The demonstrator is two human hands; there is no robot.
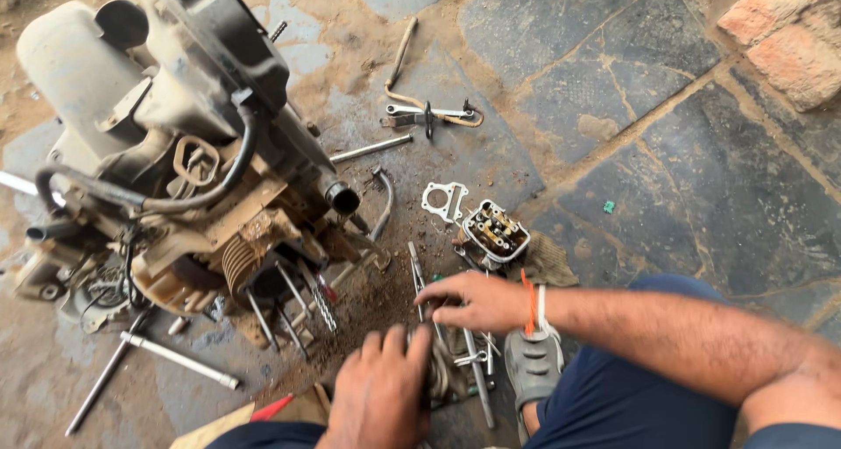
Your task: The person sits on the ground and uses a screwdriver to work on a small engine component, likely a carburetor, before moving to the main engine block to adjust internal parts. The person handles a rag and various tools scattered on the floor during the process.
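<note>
Both hands work low on the stone floor (701, 195): left hand (378, 398) curled over a grimy metal part (440, 374), right hand (477, 302) fingers bent onto tools (477, 374) beside it. Cylinder head (494, 233) and gasket (444, 200) already lie removed; the engine (175, 151) stands stripped, studs bare.

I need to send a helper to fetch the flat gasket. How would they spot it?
Start at the big grimy engine on the stone floor. Right of it sits a boxy metal cylinder head; the thin pale metal gasket lies just left of that. It alone is flat, with cut-out holes.
</note>
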